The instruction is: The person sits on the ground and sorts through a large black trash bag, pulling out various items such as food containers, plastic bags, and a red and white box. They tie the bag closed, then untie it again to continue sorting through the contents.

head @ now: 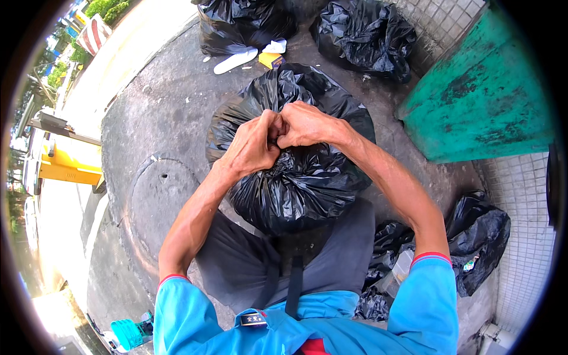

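Note:
A full black plastic rubbish bag [284,199] stands on the ground between my knees, its top gathered into tight pleats. My left hand [255,144] and my right hand [306,126] meet above its neck, fingers curled and knuckles close together. Both pinch the gathered plastic of the bag's mouth. The fingers largely hide the bit of plastic between them, so whether it is knotted cannot be seen.
Two more black bags [246,26] [366,37] lie ahead, near a white insole [235,61] and a small yellow box [271,60]. A green bin [479,93] stands right by the tiled wall [519,213]. Behind my right arm lies an opened black bag [477,244] with a clear plastic container [399,270].

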Tool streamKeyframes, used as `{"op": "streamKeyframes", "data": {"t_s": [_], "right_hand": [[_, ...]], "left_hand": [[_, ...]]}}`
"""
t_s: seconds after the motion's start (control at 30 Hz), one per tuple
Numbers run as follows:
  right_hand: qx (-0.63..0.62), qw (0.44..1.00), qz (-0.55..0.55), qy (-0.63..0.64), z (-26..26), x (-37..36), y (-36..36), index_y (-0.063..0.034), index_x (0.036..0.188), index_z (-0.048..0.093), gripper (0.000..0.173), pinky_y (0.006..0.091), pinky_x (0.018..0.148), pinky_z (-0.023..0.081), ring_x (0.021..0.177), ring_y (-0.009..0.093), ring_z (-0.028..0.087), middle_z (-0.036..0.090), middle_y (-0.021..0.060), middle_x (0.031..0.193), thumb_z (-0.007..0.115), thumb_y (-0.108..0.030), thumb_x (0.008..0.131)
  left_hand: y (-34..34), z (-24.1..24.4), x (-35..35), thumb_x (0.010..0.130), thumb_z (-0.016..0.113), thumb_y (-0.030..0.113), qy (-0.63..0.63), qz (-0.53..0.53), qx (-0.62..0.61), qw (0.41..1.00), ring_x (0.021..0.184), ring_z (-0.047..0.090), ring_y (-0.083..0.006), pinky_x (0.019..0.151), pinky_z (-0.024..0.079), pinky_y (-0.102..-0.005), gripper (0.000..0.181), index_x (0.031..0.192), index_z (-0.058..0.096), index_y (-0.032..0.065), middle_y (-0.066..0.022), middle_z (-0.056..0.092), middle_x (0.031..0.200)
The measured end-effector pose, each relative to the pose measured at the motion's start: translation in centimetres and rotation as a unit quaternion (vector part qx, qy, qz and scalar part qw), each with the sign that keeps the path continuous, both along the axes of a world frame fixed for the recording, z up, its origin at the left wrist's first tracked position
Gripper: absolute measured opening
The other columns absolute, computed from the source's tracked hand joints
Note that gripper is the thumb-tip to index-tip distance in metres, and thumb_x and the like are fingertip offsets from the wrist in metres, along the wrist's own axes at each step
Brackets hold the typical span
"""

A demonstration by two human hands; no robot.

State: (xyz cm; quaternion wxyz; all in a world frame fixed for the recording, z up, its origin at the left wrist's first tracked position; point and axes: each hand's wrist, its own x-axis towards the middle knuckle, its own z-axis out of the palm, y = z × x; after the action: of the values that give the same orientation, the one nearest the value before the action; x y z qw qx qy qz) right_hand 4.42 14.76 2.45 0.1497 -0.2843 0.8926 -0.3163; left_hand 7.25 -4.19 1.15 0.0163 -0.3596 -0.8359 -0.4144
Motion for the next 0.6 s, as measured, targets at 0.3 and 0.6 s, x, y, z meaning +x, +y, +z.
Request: {"op": "streamKeyframes", "data": {"t_s": [0.3, 0.6], "right_hand": [[-0.084, 0.99, -0.09, 0.073, -1.5, 1.8, -0.5, -0.0038, 0.078, 0.073, 0.023, 0.0414, 0.07, 0.055, 0.072, 0.032, 0.07, 0.07, 0.0156, 0.073, 0.068, -0.023, 0.066], [-0.178, 0.973, -0.132, 0.061, -3.1, 2.5, -0.7, -0.0012, 0.08, 0.071, 0.021, 0.0377, 0.07, 0.055, 0.07, 0.029, 0.07, 0.071, 0.0139, 0.073, 0.068, -0.02, 0.07]], "left_hand": [[-0.7, 1.0, -0.4, 0.069, 0.058, -0.009, -0.056, 0.026, -0.007, 0.998, 0.065, 0.055, -0.0136, 0.059, 0.046, -0.0295, 0.036, 0.1, 0.042, 0.0014, -0.008, 0.055, 0.077], [-0.9, 2.1, -0.7, 0.066, 0.062, -0.006, -0.183, 0.046, 0.023, 0.982, 0.065, 0.048, -0.009, 0.059, 0.042, -0.0265, 0.039, 0.1, 0.045, 0.0012, -0.0021, 0.051, 0.071]]}}
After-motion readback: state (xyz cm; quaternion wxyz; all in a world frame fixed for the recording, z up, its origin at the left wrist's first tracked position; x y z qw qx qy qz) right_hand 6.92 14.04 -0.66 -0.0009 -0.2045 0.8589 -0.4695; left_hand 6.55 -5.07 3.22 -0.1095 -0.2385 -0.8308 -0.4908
